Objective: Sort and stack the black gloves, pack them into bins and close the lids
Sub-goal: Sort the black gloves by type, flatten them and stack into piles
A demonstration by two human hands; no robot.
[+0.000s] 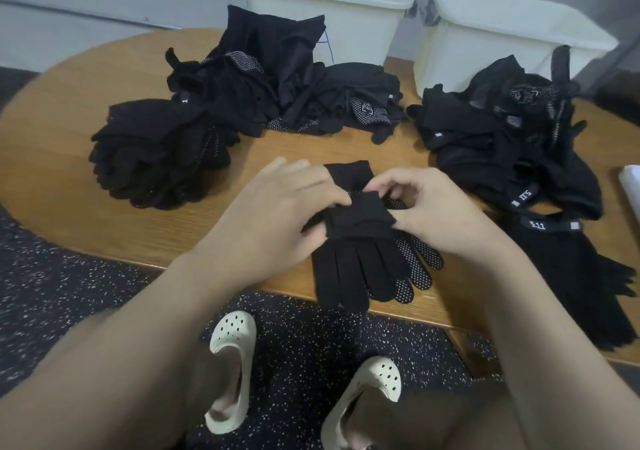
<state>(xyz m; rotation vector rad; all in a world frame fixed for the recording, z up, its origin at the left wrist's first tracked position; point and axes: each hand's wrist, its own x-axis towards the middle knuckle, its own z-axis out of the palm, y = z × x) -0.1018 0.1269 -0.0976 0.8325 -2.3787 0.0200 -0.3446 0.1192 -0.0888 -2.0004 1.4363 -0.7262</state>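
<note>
Near the middle of the frame, on the round wooden table, lies a pair of black gloves of soft knit fabric, fingers pointing toward the lower edge, the under one showing white grip dots on its palm and fingertips. Its cuff end is folded back into a thick band across the middle. Both hands work at that band: the left hand comes in from the lower left with its thumb and curled fingers pinching the fold's left side, and the right hand arches over from the right, fingertips bent down and pinching the fold's upper right corner. Just to the left sits a neat rounded stack of gloves; behind it, at upper centre, a loose heap of gloves shows dotted patches. Right of centre another tumbled pile carries small white labels, blurred but apparently reading 5.11. Two cream plastic bins stand open at the top, behind the heaps. Below the table edge, cream perforated clogs rest on speckled dark flooring.
</note>
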